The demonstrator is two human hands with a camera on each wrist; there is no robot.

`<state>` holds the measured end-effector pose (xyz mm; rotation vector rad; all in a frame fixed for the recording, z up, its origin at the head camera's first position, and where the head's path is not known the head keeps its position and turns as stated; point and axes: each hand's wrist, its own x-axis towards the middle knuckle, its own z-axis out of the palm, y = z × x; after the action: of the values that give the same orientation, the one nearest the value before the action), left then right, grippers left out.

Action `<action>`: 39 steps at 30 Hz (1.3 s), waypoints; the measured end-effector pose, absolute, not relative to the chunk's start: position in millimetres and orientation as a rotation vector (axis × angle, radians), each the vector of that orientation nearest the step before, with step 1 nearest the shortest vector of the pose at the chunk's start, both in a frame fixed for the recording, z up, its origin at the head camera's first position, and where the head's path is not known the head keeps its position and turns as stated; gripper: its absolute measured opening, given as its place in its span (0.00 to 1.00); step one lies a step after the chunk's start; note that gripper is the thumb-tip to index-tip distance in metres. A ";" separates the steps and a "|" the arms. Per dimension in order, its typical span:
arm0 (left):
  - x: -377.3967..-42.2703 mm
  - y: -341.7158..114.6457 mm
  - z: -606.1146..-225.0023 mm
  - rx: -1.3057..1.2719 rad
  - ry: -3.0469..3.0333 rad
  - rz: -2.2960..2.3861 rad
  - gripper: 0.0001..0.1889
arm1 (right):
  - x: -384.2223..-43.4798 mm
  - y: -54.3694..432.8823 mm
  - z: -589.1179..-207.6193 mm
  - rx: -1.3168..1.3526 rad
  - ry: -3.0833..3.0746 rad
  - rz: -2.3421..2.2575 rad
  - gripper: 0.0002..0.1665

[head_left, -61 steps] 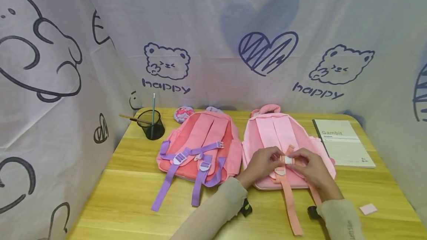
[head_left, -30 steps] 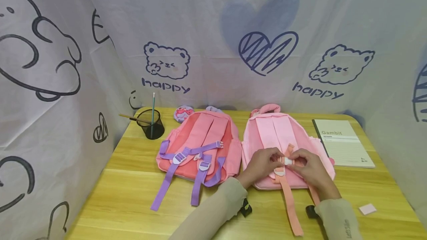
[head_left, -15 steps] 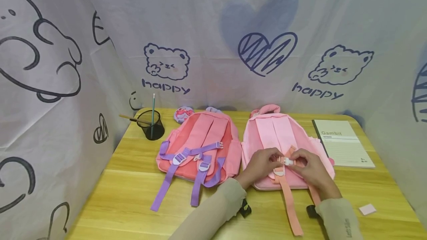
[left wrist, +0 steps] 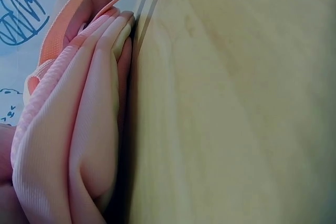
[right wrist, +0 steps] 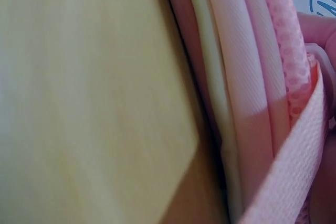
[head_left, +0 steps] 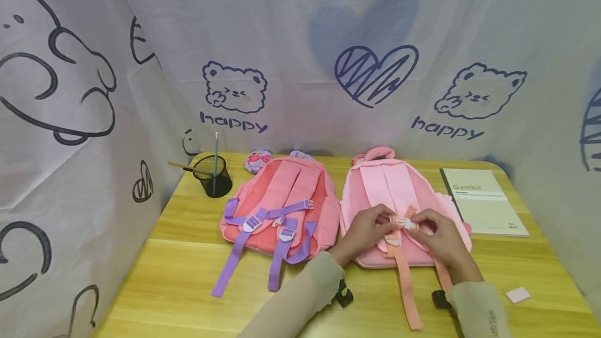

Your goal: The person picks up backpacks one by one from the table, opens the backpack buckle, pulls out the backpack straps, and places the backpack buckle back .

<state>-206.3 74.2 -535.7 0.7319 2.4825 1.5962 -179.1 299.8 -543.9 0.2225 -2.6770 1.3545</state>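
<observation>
Head view: faces forward and down over the worktop (head_left: 159,286). Wrist views: close, low, tilted sideways; both share the right-hand backpack (head_left: 399,186).

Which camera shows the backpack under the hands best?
The head view: the backpack shows nearly whole, handle to bottom, though the left hand and right hand hide part. Each wrist view shows only part of its edge and a strap, close up.

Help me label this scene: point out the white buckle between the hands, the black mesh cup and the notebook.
White buckle (head_left: 407,223), head view: on its white plastic body.
Black mesh cup (head_left: 223,184), head view: on its side wall.
Notebook (head_left: 484,203), head view: on its front cover.
</observation>
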 end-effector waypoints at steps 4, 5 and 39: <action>-206.8 74.9 -537.3 0.738 2.475 1.615 0.11 | -178.3 300.6 -543.0 0.219 -2.673 1.370 0.11; -206.7 74.6 -537.6 0.737 2.476 1.613 0.11 | -178.3 300.5 -542.8 0.223 -2.671 1.379 0.11; -208.1 69.3 -536.5 0.813 2.616 1.419 0.10 | -182.1 304.0 -531.8 0.407 -2.575 1.446 0.20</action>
<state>-208.1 69.3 -536.5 0.8129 2.6160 1.4192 -182.1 304.0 -531.8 0.4067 -2.5752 1.4462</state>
